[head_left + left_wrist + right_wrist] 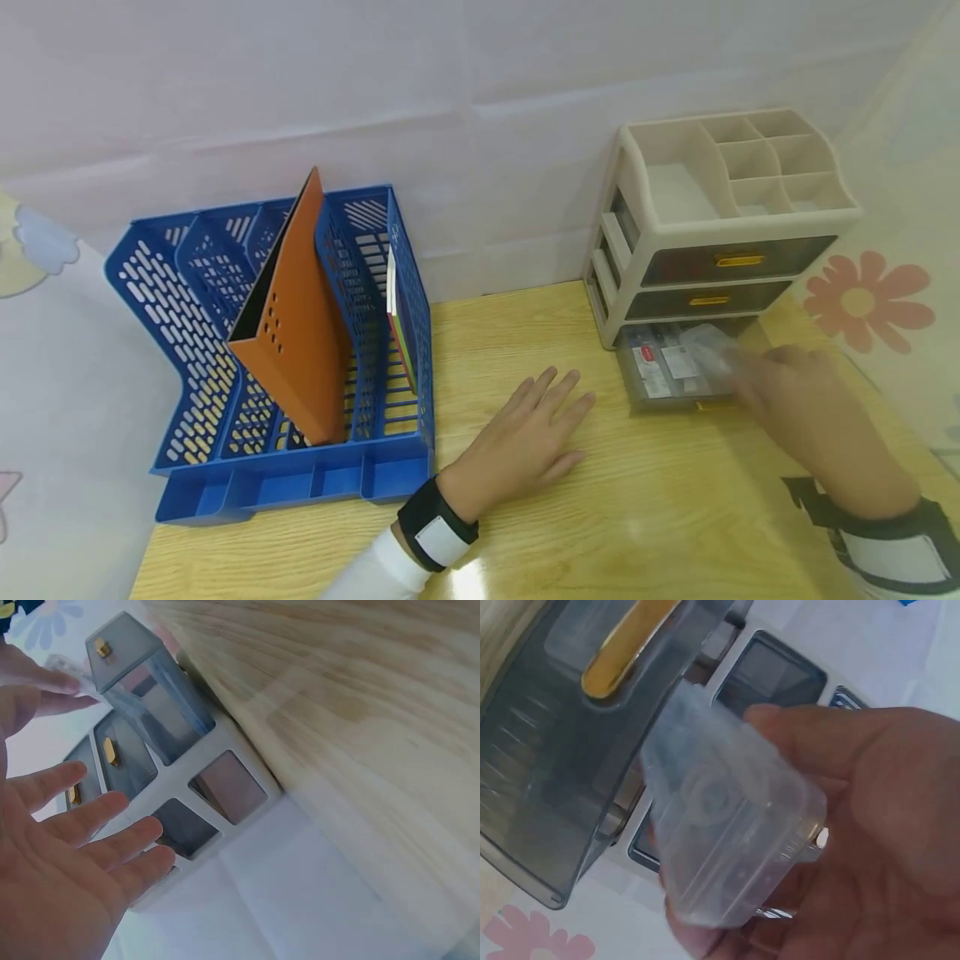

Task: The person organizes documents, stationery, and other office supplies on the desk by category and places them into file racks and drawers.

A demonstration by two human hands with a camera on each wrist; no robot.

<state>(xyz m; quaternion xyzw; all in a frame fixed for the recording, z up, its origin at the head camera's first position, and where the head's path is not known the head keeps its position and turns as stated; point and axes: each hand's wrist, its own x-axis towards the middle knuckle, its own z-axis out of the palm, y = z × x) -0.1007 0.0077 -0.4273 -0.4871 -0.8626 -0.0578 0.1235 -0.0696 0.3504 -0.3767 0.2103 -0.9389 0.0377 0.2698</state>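
Note:
My right hand (795,408) grips a small translucent plastic case (727,817), its thumb on one side and fingers curled behind. In the head view this case (708,343) is blurred, just over the pulled-out bottom drawer (663,407) of a cream desktop drawer unit (637,208). Inside that drawer lie small packs, among them a white one (678,362) and one with a red label (647,354). Over the table, left of the drawer, my left hand (521,442) is palm down with fingers spread, holding nothing; the left wrist view also shows its straight fingers (90,821).
A blue mesh file rack (292,475) stands at the left, with an orange folder (300,333) and thin booklets (401,321) upright in it. Two upper drawers (675,304) with gold handles are closed. A white sheet (510,150) hangs behind the wooden table (517,333).

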